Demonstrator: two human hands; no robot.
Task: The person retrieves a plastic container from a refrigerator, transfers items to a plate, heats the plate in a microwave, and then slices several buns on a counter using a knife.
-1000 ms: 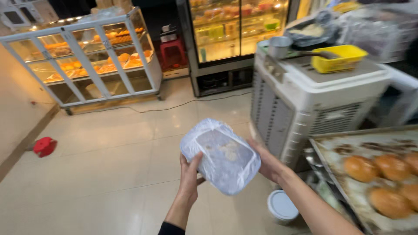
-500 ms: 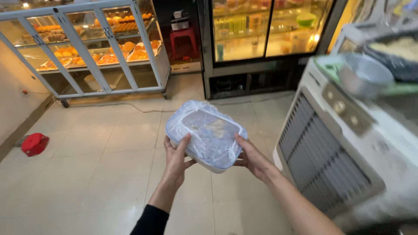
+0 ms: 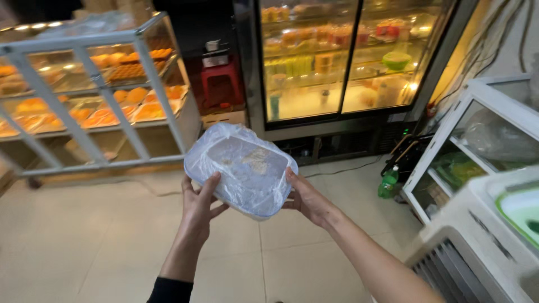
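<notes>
Glass and pale metal framing filled the upper left of the frame, where a bakery display case point(image 3: 84, 106) held trays of golden buns on lit shelves; beige floor tiles point(image 3: 84, 241) spread below it across the lower left; a red plastic stool point(image 3: 222, 81) stood behind the case, near the top centre.

At the middle of the frame a rectangular container wrapped in thin translucent plastic point(image 3: 241, 168) was held up in the air, tilted so its open face looked toward the camera, with pale crumbs or residue showing faintly through the film; the left hand point(image 3: 197, 205) gripped its lower left edge, thumb laid over the front and the other fingers curled behind, out of sight; the right hand point(image 3: 307, 201) braced the lower right edge, thumb pressed along the rim and the remaining fingers spread under the base; a dark sleeve cuff showed at the left forearm near the bottom edge.

Behind the container, top centre to upper right, a tall glass-door fridge point(image 3: 342, 62) glowed with stocked shelves; a green bottle point(image 3: 387, 182) stood on the floor at right of centre, just beside a white glass-fronted cabinet point(image 3: 477, 151); a white louvred appliance point(image 3: 466, 264) occupied the lower right corner.
</notes>
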